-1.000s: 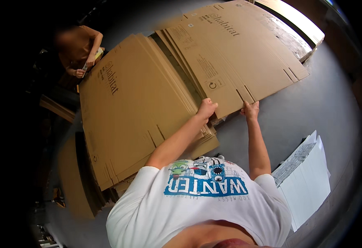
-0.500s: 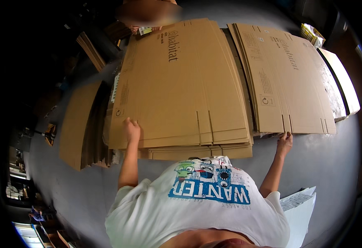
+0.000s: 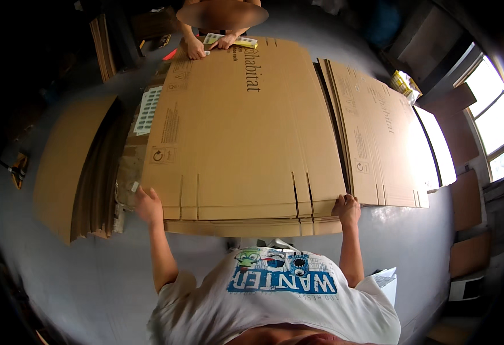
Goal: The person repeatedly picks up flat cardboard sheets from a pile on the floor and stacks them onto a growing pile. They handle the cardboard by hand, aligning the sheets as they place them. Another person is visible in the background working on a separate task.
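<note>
A large flat brown cardboard sheet tops a stack of flattened boxes on the grey floor. My left hand grips the sheet's near left corner. At the near right corner my right hand holds the edge beside the cut flap slits. Both arms reach forward from my white printed shirt at the bottom of the view.
A second stack of flattened boxes lies to the right. More cardboard leans at the left. Another person's hands work at the far edge of the sheet with a small yellow-white object. White paper lies near my right side.
The view swung from the right stack to the middle one. My hands left that stack's edge and now hold the near corners of the top sheet, spread wide apart.
</note>
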The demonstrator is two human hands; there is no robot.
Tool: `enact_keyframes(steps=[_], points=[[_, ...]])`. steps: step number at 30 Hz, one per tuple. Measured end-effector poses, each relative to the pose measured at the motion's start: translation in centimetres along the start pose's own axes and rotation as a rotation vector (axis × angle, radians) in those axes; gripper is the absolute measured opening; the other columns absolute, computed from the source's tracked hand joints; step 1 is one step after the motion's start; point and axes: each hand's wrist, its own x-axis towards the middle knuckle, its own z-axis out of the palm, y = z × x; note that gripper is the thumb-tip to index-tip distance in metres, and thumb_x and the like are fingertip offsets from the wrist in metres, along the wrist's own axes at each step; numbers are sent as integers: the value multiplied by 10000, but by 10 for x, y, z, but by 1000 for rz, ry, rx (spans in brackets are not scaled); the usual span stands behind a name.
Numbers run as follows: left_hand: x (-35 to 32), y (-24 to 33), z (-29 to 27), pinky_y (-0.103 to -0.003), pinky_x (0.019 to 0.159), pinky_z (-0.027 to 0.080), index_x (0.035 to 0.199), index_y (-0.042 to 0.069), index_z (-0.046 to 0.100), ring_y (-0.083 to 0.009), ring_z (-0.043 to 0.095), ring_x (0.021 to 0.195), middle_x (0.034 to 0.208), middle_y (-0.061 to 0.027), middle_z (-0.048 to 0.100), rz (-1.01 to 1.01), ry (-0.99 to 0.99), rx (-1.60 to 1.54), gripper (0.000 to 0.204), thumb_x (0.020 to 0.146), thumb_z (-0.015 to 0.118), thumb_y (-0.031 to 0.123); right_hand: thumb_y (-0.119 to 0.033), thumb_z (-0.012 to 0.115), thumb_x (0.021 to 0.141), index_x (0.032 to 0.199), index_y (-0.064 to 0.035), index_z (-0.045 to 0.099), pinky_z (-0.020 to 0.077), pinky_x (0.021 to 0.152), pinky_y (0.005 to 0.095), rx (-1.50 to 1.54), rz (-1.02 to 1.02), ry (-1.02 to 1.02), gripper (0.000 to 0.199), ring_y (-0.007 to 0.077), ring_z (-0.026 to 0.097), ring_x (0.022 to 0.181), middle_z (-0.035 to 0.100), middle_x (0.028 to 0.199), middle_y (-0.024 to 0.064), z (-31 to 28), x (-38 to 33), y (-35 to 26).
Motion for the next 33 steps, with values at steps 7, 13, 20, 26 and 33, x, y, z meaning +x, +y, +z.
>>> enact_keyframes(steps=[7,13,20,26,33], points=[[0,10,-24,-418,828,470,1159,-14,524,-333,550,1023,1101,-181,578,46,-1,-152,381,876,539,241,-413,559,838,827,-40,663,474,795,442,51,207,-14,387,356,603,900,644,886,187,-1,17,5],[-11,9,-10,-437,798,483,1034,10,576,-306,586,944,1019,-162,608,133,234,105,284,866,527,234,-359,586,802,874,-34,692,483,776,421,247,107,-22,349,340,637,827,660,818,195,-5,20,15],[-2,14,-8,-476,828,464,1050,22,577,-358,570,974,1006,-171,611,12,17,218,339,880,522,311,-304,566,766,867,-47,693,489,787,425,413,3,-96,304,357,625,852,655,846,195,9,35,44],[25,12,-25,-451,884,443,1145,-17,547,-382,530,1075,1135,-223,575,-60,-404,6,423,859,536,295,-287,570,743,877,-63,697,487,806,419,416,6,-146,289,360,619,877,652,870,199,11,38,52],[17,19,-12,-450,867,449,1170,5,540,-374,549,1044,1114,-211,590,1,-329,18,407,876,506,285,-261,547,732,859,-85,704,500,775,392,684,148,-134,268,331,634,852,660,853,169,64,70,91]])
